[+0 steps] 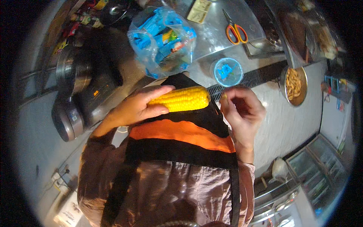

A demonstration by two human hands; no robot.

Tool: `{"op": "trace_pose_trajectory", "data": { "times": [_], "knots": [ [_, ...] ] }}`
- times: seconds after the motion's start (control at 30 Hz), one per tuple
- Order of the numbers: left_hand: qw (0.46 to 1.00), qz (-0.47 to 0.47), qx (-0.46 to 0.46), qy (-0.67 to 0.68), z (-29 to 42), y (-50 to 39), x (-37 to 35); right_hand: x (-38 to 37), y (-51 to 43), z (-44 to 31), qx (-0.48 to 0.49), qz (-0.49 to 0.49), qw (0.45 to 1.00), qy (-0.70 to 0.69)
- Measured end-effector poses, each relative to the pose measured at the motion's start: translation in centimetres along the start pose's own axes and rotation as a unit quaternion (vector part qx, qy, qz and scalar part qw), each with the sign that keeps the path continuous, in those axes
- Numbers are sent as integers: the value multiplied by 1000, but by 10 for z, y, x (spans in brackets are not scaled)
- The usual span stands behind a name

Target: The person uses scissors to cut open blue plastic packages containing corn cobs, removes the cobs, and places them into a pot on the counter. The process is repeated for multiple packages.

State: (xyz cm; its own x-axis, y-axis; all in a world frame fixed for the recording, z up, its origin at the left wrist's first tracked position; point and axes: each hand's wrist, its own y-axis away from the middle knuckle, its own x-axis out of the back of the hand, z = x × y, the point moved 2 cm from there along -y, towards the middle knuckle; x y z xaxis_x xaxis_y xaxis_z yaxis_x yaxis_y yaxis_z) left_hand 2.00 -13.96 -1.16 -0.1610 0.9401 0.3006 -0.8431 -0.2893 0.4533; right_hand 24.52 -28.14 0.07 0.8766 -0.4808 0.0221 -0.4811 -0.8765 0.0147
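Observation:
A yellow corn cob point(181, 98) lies almost level in front of my apron point(181, 133). My left hand point(141, 105) grips it at its left end, thumb on the near side and fingers on the far side. Just off the cob's right tip is my right hand point(241, 106), its thumb and forefinger pinched on a tiny yellowish bit point(225, 96). The hand is slightly blurred, and what the bit is cannot be made out. Beyond the right hand stands a round blue-rimmed bin point(228, 72) with crumpled blue plastic inside.
A clear bag point(163, 42) of blue packets stands ahead. Orange-handled scissors point(236, 31) and a pale divided dish point(199, 11) lie on the metal counter point(215, 37). A metal bowl point(303, 90) of brownish food is at right, a dark appliance point(93, 93) at left. A floor grate point(252, 79) runs below.

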Motion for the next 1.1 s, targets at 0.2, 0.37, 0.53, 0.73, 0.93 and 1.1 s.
{"op": "trace_pose_trajectory", "data": {
  "times": [0.2,0.37,0.53,0.73,0.93,1.1],
  "knots": [
    [934,133,-52,328,-14,24,23,-21,-23,-75,222,-623,694,-284],
    [897,295,-64,322,-27,55,59,-62,-29,-93,204,-487,829,-182],
    [829,492,-49,261,-44,86,106,-99,-34,-117,153,-339,927,54],
    [736,673,19,63,-94,141,162,-95,-59,-74,85,-215,957,-176],
    [721,650,160,-179,-228,178,244,-70,-67,8,-61,-83,984,-145],
    [705,475,276,-448,-315,167,263,-69,-71,22,-73,-45,993,-79]
  ]
}}
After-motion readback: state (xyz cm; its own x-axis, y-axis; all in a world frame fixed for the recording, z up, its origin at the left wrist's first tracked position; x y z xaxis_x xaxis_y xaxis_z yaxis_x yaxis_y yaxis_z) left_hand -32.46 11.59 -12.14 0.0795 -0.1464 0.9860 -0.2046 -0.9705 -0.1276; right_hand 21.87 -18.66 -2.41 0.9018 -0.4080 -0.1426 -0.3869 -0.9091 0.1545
